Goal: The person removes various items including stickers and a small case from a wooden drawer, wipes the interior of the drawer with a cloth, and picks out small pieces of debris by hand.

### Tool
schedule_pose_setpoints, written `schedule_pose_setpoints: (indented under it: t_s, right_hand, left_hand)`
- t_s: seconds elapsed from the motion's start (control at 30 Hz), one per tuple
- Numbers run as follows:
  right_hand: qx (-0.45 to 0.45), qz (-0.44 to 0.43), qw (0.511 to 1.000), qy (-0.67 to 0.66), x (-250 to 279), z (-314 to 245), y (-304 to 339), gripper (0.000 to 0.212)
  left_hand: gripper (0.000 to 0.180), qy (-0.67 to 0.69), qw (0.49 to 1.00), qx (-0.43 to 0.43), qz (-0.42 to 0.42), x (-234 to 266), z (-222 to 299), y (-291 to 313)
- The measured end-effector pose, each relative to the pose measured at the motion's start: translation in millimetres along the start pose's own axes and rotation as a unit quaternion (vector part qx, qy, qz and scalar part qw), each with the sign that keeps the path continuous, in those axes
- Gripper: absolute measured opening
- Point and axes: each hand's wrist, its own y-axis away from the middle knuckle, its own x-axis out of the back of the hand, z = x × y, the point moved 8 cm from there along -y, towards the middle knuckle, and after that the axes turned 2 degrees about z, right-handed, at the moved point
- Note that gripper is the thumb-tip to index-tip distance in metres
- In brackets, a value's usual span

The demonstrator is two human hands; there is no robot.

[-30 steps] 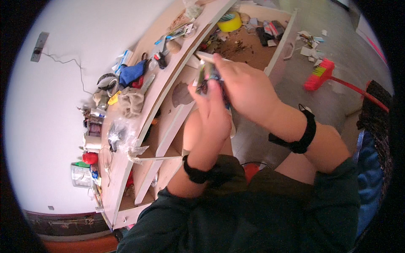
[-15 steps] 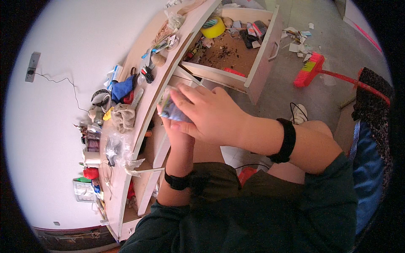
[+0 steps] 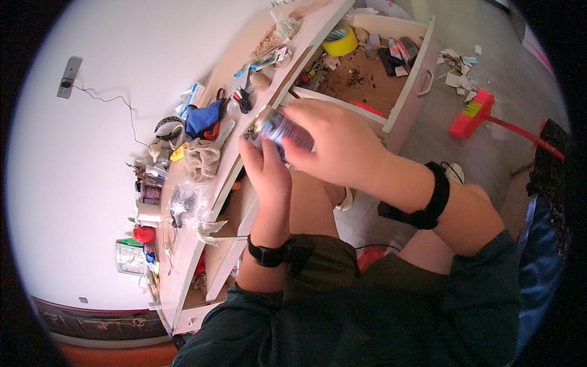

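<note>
Between my hands, above my lap and beside the desk edge, is a small shiny printed package [image 3: 286, 131] in blue and purple tones. Motion blur hides its exact kind. My right hand [image 3: 342, 140] grips it from above, with the thumb on the near side and the fingers along the far side. From below, my left hand [image 3: 272, 177] holds its lower left end with thumb and fingertips. Part of the package is covered by my fingers. Black bands circle both wrists.
A long desk [image 3: 214, 183] carries cloths, plastic bags and small items. The open drawer [image 3: 367, 85] holds a yellow tape roll [image 3: 340, 43], debris and small objects. On the floor are a red broom [image 3: 472, 116] and paper scraps [image 3: 455, 76].
My right hand has risen slightly and tilted the package, showing more of its printed side. My left fingers have opened out around its lower end. The whole view has shifted a little.
</note>
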Motion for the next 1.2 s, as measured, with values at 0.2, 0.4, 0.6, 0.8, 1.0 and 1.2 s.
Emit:
schedule_pose_setpoints:
  t_s: [0.2,0.4,0.6,0.8,1.0,1.2]
  right_hand:
    - [-0.086,-0.019,0.990,-0.109,7.3,31.5,-13.8,0.017]
    - [-0.073,-0.013,0.986,-0.152,9.2,42.2,-15.4,0.015]
    - [0.166,0.017,0.967,0.195,3.2,-5.5,-2.9,0.021]
    - [0.267,0.002,0.930,0.253,-27.2,-33.6,22.0,0.028]
    - [0.262,-0.032,0.913,0.310,-49.7,-29.9,29.1,0.032]
    - [0.269,0.028,0.913,0.306,-48.2,-29.1,21.2,0.015]
  left_hand:
    - [0.027,0.049,0.997,0.035,-0.052,-5.4,11.3,4.7]
    - [0.026,0.121,0.988,0.077,-0.059,-17.4,17.4,10.5]
    - [0.030,0.072,0.992,0.085,-0.061,-19.5,10.6,8.8]
    - [0.039,0.022,0.999,0.019,0.031,-4.6,-1.4,-4.2]
    - [0.039,0.103,0.990,0.097,0.014,-6.7,-19.6,8.3]
    - [0.032,0.229,0.963,0.138,-0.027,-16.6,-30.3,16.3]
